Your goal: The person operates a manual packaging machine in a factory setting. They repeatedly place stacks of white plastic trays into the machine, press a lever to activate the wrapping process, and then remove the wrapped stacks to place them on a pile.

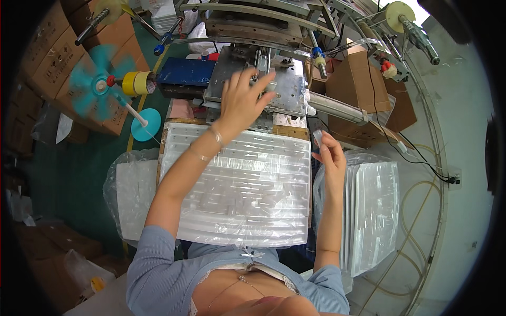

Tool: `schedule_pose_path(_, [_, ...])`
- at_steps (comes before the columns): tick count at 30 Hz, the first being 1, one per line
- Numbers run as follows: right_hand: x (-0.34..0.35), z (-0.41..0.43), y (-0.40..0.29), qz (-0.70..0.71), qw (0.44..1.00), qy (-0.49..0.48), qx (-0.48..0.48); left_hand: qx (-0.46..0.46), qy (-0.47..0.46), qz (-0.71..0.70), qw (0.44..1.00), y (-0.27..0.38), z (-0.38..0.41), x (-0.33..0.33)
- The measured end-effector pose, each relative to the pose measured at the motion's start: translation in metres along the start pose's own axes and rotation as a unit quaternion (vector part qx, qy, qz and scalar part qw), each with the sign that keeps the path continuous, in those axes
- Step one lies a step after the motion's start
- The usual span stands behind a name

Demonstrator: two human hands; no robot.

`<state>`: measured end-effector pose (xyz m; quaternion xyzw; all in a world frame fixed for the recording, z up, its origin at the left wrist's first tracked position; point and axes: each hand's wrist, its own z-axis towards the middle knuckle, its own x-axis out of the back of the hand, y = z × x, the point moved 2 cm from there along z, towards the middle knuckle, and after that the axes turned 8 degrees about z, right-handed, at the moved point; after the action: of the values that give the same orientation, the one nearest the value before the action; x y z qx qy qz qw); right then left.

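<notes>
My left hand (245,96) is over the metal bed (288,93) of a bench machine, fingers spread around a small cylindrical part (262,63) and its rods. Whether its fingertips touch the part cannot be told. To the right, my right hand (332,154) pinches a small clear plastic piece (318,136) between thumb and fingers, just off the tray's upper right corner. Between my forearms lies a wide ribbed white plastic tray (241,189), wrapped in or covered by clear film, with small clear parts in its rows.
A turquoise fan (101,85) with blurred blades and rolls of yellow tape (136,83) are at the left. More plastic trays (375,213) stand at the right under film. An open cardboard box (355,83), an air cylinder (336,106) and a black cable (419,158) lie behind my right hand.
</notes>
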<state>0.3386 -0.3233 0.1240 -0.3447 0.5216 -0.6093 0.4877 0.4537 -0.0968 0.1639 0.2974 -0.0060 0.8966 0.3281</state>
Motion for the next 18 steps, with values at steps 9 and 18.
schedule_pose_path(9, [-0.122,0.084,-0.011,-0.201,0.936,-0.026,0.288,0.000,0.006,0.047,0.999,-0.025,0.027,-0.002])
schedule_pose_path(18, [-0.171,0.131,0.011,-0.432,0.793,0.022,0.429,0.321,-0.108,-0.231,0.912,-0.080,-0.091,0.076])
